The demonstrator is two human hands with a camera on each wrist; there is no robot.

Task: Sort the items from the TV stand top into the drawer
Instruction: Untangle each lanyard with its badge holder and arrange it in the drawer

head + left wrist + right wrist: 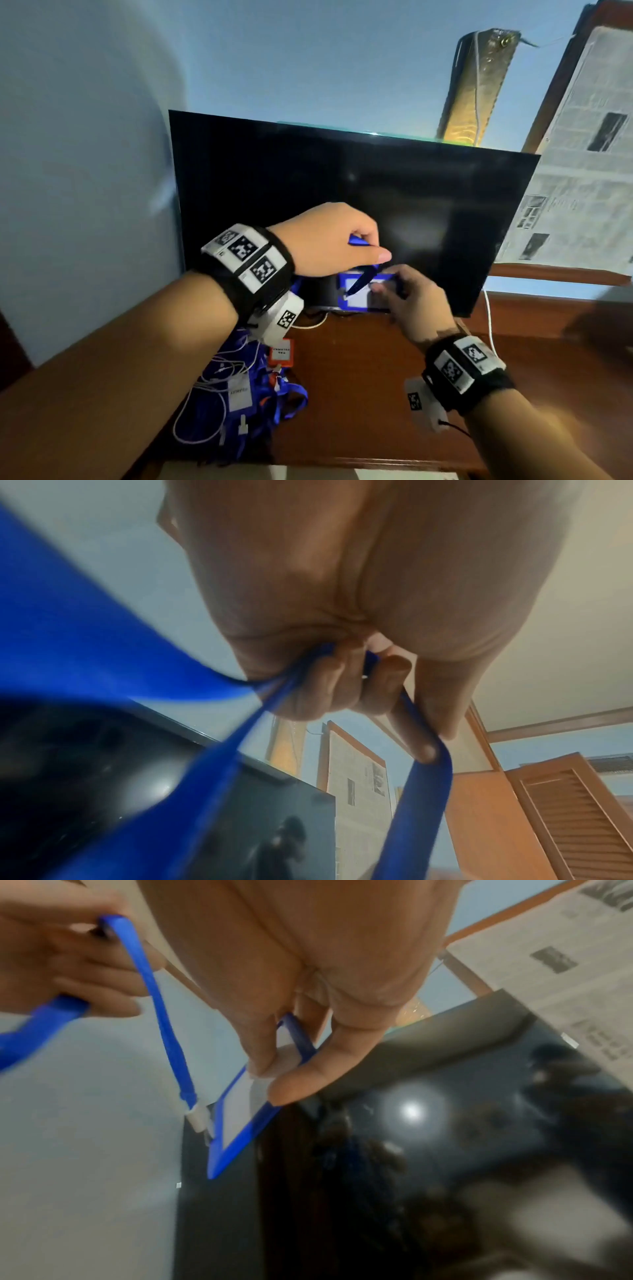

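Two hands worked above the wooden TV stand point(376, 377): the left hand point(329, 240) gripped a flat blue lanyard point(161, 1010), while the right hand point(411, 298) pinched its rectangular blue-framed badge holder point(240, 1123).

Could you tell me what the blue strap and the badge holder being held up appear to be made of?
Blue strap: apparently woven fabric ribbon, matte; it bends and loops limply from the left hand.
Badge holder: probably rigid plastic, smooth blue frame around a pale insert; it keeps straight edges while the right hand pinches it.
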